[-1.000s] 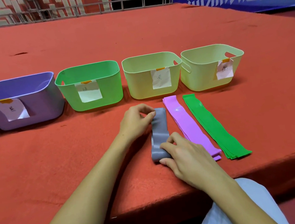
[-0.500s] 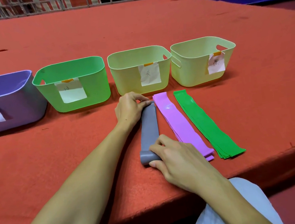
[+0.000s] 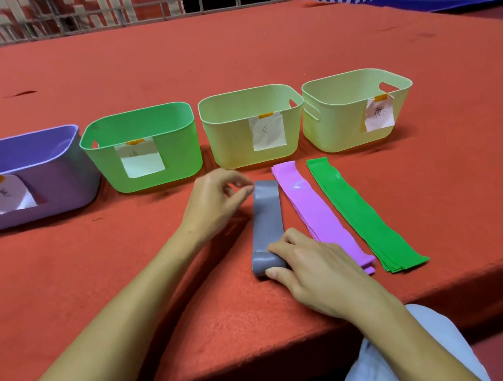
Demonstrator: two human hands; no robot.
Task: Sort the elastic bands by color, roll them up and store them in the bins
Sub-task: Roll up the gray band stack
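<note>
Head view: right hand (image 3: pixel 312 265) pinches the rolled near end of the limp grey band (image 3: pixel 267 219) on the desk (image 3: pixel 96 270), left hand (image 3: pixel 214 202) loosely curled, fingertips touching its far end — floppy stuff, roll it tight

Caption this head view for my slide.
Right hand rolls the gray band beside purple and green bands.

grey flat elastic band (image 3: pixel 267 216): plain slate grey, under the right fingertips (image 3: pixel 277 247)
pink elastic band stack (image 3: pixel 315 211): glossy lilac-pink
green elastic band stack (image 3: pixel 359 212): bright green
plastic bins: purple (image 3: pixel 55 187), green (image 3: pixel 177 155), two pale yellow (image 3: pixel 232 142) (image 3: pixel 340 130)
table covering (image 3: pixel 228 55): red-orange
</note>
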